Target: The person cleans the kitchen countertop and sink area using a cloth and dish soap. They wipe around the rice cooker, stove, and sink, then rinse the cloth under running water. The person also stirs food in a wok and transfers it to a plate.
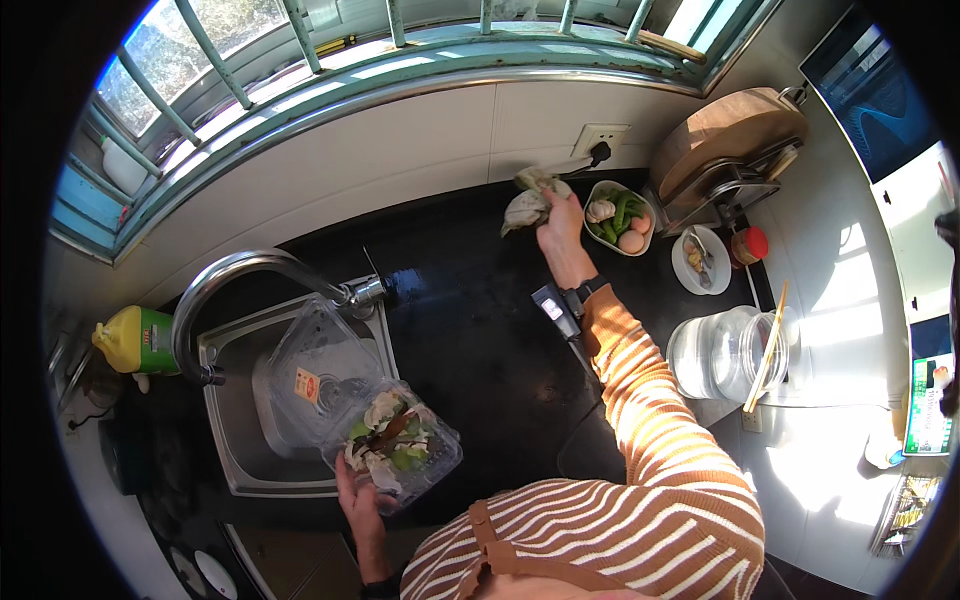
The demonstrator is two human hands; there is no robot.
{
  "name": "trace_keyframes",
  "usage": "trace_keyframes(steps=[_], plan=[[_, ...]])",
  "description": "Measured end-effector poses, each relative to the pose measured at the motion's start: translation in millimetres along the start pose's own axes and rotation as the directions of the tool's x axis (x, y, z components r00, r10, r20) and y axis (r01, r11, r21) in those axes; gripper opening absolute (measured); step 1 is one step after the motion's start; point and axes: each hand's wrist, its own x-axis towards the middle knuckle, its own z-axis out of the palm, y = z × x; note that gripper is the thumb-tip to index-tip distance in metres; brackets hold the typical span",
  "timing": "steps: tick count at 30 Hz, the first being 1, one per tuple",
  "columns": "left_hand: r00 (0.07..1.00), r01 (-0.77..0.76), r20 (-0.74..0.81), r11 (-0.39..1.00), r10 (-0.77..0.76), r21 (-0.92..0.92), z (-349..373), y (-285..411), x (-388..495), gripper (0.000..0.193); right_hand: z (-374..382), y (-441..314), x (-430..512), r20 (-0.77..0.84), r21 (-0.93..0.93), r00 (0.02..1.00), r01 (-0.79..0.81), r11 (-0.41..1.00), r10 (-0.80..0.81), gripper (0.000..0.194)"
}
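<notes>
My left hand (pixel 363 491) grips the near left corner of a clear plastic clamshell box (pixel 439 469). Food scraps (pixel 391 435), with eggshell and green peelings among them, lie in the box's lower half. Its raised lid (pixel 322 360), which bears an orange label, leans over the stainless steel sink (pixel 236 465). At the back of the black counter, my right hand (pixel 561 223) has hold of a crumpled, stained cloth (pixel 529 206). Just right of that hand sits a white bowl (pixel 649 244) with green peppers (pixel 621 210), garlic (pixel 601 211) and eggs (pixel 631 241).
A chrome faucet (pixel 247 259) arches over the sink, beside a yellow-green detergent bottle (pixel 139 339). Toward the right stand a small white bowl (pixel 716 281) with a spoon, a red-lidded jar (pixel 748 246), and a large clear jar (pixel 709 356) with chopsticks (pixel 766 349). A round cutting board (pixel 720 142) rests in a rack.
</notes>
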Motion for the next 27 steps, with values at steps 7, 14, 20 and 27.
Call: trace_keyframes(steps=[7, 14, 20, 27], plan=[[0.999, 0.024, 0.042, 0.999, -0.025, 0.026, 3.9, -9.2, 11.3, 0.064, -30.9, -71.1, 113.6, -0.472, -0.096, 0.813, 0.338, 0.936, -0.341, 0.021], [0.997, 0.073, 0.014, 0.997, -0.074, 0.036, 11.0, 1.4, 11.2, 0.065, -58.6, -43.1, 159.2, -0.347, -0.144, 0.938, -0.039, 0.989, -0.013, 0.023], [0.995, 0.066, 0.069, 0.995, -0.071, 0.069, 15.5, 17.6, 17.4, 0.066, -51.6, -67.8, 137.0, -0.303, -0.031, 0.945, 0.117, 0.993, -0.12, 0.026], [0.99, 0.085, 0.112, 0.995, -0.09, 0.05, 26.4, 23.2, 18.3, 0.066, -32.5, -93.4, 100.3, -0.002, -0.159, 0.97, 0.241, 0.957, -0.245, 0.025]])
